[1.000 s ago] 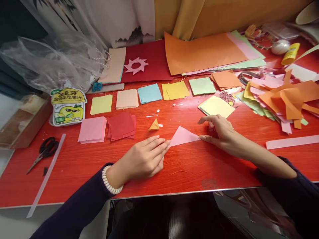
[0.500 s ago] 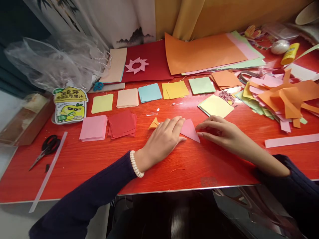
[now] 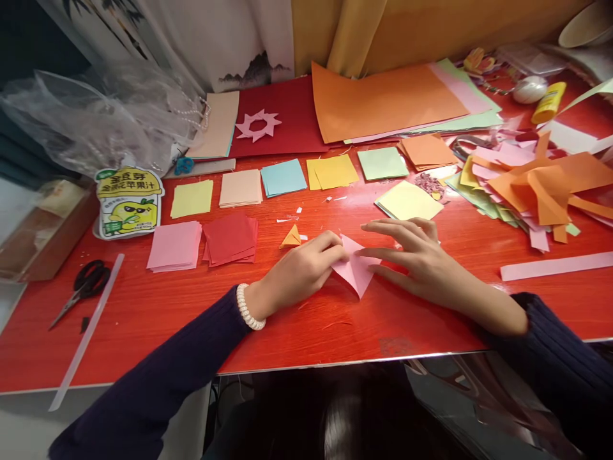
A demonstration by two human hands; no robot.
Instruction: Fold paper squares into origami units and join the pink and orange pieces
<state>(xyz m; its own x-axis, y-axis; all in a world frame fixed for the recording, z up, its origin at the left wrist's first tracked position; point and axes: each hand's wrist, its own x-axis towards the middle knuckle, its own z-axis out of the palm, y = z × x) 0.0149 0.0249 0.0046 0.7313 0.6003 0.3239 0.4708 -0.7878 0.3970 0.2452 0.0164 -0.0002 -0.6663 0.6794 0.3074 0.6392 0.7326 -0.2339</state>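
A small pink square of paper (image 3: 358, 273) with a diagonal crease is partly unfolded over the red table (image 3: 306, 338). My left hand (image 3: 306, 267), with a cream beaded band at the wrist, pinches its left edge between thumb and fingers. Above its right side my right hand (image 3: 414, 255) spreads its fingers, the tips at or just over the paper. A small folded orange paper piece (image 3: 290, 237) sits beyond my left hand. Nearby lie a red paper stack (image 3: 230, 238) and a stack of pale yellow sheets (image 3: 408, 200).
Stacks of pink (image 3: 174, 246), blue (image 3: 283, 177) and green squares (image 3: 382, 163) lie beyond my hands. Scissors (image 3: 86, 284) and a translucent strip (image 3: 89, 332) are at left. Paper scraps (image 3: 546, 185) pile up at right, near a glue stick (image 3: 548, 102). A pink star ring (image 3: 259, 126) rests at the back.
The pink paper has gone from a folded triangle to partly opened. My left hand went from pressing flat to pinching its edge. My right fingers have spread and moved left over it.
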